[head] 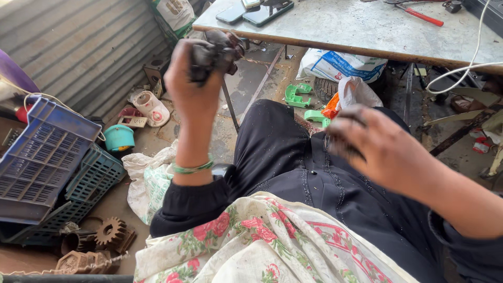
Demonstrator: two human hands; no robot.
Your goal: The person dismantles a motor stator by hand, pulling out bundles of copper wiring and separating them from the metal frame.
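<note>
Left hand (191, 86) lifts a dark greasy part (217, 52) clear of the lap, grip closed round it; right hand (380, 149), blurred, curls near the knee, grip unclear, below the far counter (346, 29).

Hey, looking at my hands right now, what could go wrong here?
The left hand holds a dark greasy part raised above the lap; if the grip slips, it may drop onto the floor clutter near the gear. The right hand pinches a small dark piece over black clothing, where it would be hard to find and could smear grease.
</note>
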